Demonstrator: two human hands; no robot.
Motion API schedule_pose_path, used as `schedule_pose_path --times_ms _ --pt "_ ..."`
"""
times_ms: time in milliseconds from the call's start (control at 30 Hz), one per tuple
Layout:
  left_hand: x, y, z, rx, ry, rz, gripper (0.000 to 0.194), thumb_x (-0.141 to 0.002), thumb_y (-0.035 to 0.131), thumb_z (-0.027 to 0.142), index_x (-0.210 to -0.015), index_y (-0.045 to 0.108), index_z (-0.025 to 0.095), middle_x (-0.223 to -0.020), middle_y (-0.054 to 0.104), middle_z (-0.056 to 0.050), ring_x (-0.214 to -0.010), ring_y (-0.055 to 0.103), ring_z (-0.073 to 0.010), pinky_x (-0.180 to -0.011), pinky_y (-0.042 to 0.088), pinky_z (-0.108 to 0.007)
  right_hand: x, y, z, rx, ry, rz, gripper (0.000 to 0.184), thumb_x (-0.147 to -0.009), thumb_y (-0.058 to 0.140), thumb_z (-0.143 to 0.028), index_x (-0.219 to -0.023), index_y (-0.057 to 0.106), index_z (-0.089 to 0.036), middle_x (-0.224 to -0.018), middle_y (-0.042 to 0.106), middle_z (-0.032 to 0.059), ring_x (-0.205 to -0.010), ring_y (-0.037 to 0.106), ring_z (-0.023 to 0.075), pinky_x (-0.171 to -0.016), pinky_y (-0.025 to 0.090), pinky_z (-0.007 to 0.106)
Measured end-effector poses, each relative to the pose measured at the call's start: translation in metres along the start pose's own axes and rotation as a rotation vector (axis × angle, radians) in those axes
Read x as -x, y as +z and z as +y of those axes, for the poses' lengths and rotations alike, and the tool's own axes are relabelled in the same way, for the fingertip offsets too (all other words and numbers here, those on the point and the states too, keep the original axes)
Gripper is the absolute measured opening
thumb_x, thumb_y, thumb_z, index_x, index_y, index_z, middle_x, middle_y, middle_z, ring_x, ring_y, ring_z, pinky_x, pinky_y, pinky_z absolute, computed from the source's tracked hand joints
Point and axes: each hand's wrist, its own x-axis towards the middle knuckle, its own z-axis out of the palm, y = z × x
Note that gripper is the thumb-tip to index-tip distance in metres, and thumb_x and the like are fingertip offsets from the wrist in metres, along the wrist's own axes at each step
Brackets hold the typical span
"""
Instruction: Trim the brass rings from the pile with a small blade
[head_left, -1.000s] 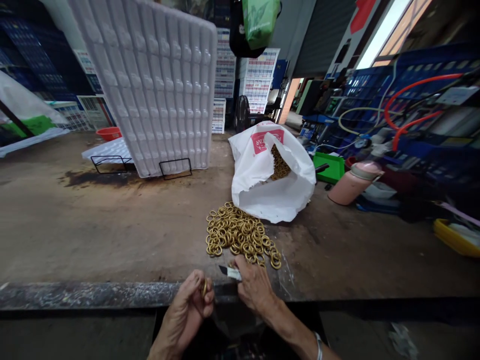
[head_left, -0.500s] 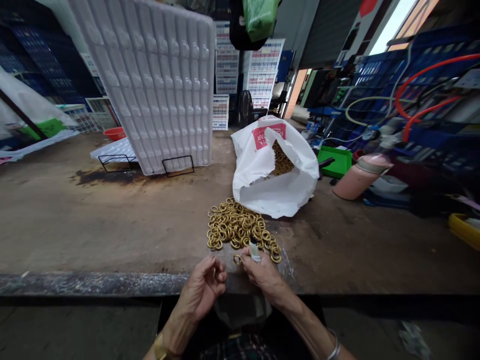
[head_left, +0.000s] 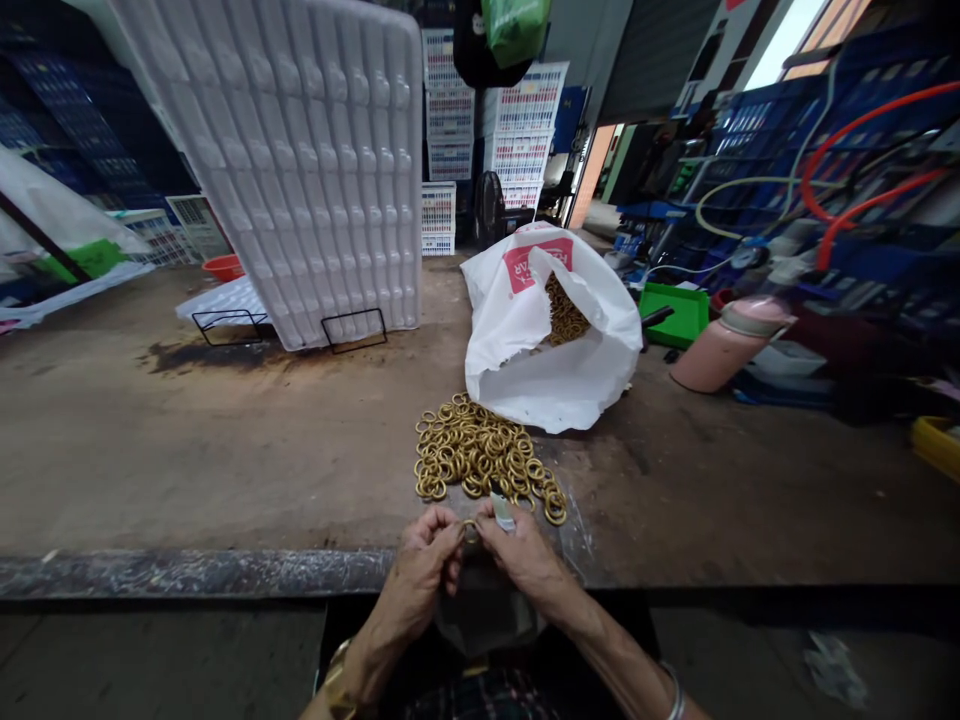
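Desk (head_left: 187,460): brown, worn on top.
Bag (head_left: 525,372): white, ragged mouth open, lying on its side.
Pile of rings (head_left: 480,450): loose, brass-coloured, just before the bag.
Left hand (head_left: 429,555): fingertips pinching one side of a ring (head_left: 470,533).
Right hand (head_left: 525,553): pinching its other side, pale tool (head_left: 503,514) tucked in.
Ring: between both hands, near the desk edge; probably light, stiff, slightly slippery; best held by opposite rims.

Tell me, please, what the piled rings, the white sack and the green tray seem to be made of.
Rings: probably brass or brass-coloured metal, given their golden sheen.
Sack: perhaps woven plastic, matt, with stiff folds, though no weave shows.
Tray: likely plastic, smooth-looking and evenly bright green.
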Motion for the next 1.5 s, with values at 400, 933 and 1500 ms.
schedule_pose_path --times_ms 400,933,1500 --pt "0.003 -0.002 -0.001 0.180 0.042 0.092 0.035 -0.071 0.065 0.045 -0.078 0.045 0.017 -0.055 0.046 0.007 -0.042 0.037 -0.0034 -0.038 0.028 -0.015 -0.004 0.018 -0.001 -0.147 0.050 -0.099 0.033 -0.074 0.048 -0.050 -0.078 0.049 -0.018 -0.043 0.039 -0.0091 -0.038 0.031 0.0058 -0.040 0.026 0.019" --pt "0.003 -0.007 -0.001 0.037 0.021 0.056 0.032 -0.076 0.057 0.047 -0.080 0.044 0.018 -0.054 0.046 0.007 -0.038 0.035 -0.0029 -0.036 0.026 -0.014 -0.007 0.009 -0.007 0.252 -0.226 -0.055 0.032 -0.082 0.039 -0.044 -0.064 0.046 -0.019 -0.055 0.047 -0.0034 -0.053 0.044 0.0103 -0.052 0.034 0.023" --pt "0.006 -0.004 0.000 -0.062 0.051 -0.015 0.031 -0.080 0.051 0.047 -0.076 0.047 0.016 -0.059 0.049 0.005 -0.039 0.035 -0.0026 -0.036 0.029 -0.014 -0.010 0.014 -0.001 0.274 -0.287 -0.031 0.034 -0.083 0.039 -0.044 -0.062 0.044 -0.018 -0.055 0.044 -0.0039 -0.053 0.039 0.0095 -0.051 0.031 0.022"
